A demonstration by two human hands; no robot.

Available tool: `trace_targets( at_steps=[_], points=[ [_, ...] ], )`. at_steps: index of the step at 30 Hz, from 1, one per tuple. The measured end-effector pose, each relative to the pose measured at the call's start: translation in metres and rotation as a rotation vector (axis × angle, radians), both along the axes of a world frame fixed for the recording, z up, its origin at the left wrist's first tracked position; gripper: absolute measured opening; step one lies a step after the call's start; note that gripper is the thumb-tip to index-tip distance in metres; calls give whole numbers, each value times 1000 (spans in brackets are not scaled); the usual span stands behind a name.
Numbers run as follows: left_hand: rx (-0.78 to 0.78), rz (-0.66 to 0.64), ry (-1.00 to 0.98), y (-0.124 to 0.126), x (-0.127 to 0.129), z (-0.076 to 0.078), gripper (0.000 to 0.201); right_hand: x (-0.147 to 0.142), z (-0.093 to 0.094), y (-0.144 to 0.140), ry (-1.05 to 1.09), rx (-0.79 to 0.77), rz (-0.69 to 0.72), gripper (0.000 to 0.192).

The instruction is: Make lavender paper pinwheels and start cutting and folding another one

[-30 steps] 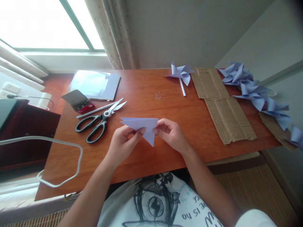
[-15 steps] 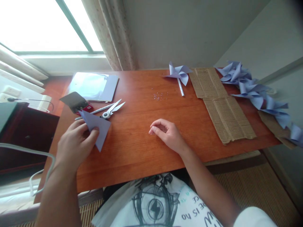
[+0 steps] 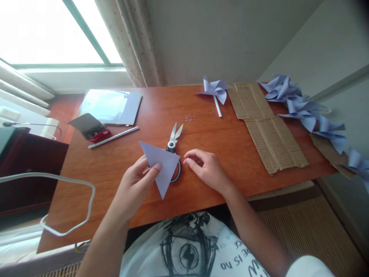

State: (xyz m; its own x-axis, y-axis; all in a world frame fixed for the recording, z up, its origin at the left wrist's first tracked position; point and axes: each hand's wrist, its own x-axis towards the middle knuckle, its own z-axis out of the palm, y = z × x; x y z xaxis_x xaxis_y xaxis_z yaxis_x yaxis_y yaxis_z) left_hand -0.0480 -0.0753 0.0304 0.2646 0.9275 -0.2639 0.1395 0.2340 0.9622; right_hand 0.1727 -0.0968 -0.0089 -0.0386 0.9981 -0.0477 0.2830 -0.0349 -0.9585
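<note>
A: L hand (image 3: 138, 177) status?
B: gripping folded paper (image 3: 165, 166) btwn thumb + fingers, over table (image 3: 213, 134) nr front edge; scissors (image 3: 171, 145) partly behind paper, blades apart, can't tell if L fingers have them too
A: R hand (image 3: 206, 168)?
B: loosely curled, gap btwn thumb + fingers, just beside paper's R corner
A: rest of table?
B: white stick (image 3: 113, 137) next to red box (image 3: 100, 135) on L, pinwheel (image 3: 213, 90) by cardboard (image 3: 275, 142) at back R
</note>
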Motion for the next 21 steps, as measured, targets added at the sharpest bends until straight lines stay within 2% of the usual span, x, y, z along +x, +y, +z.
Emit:
trace_targets(
  at_steps=[4, 8, 13, 16, 21],
  points=[
    [-303, 99, -304, -6, 15, 5, 27, 3, 6, -5, -189, 82, -28, 11],
    [-442, 176, -423, -10, 26, 10, 29, -2, 19, -10, -570, 142, -74, 10],
    [-451, 112, -408, -13, 19, 19, 31, -19, 37, -17, -892, 55, -63, 18],
    [-438, 73, -378, -12, 10, 21, 31, -24, 43, -18, -977, 10, -52, 24],
    [-398, 111, -351, -7, 0, 14, 31, -22, 40, -18, -1032, -34, -87, 40]
  ],
)
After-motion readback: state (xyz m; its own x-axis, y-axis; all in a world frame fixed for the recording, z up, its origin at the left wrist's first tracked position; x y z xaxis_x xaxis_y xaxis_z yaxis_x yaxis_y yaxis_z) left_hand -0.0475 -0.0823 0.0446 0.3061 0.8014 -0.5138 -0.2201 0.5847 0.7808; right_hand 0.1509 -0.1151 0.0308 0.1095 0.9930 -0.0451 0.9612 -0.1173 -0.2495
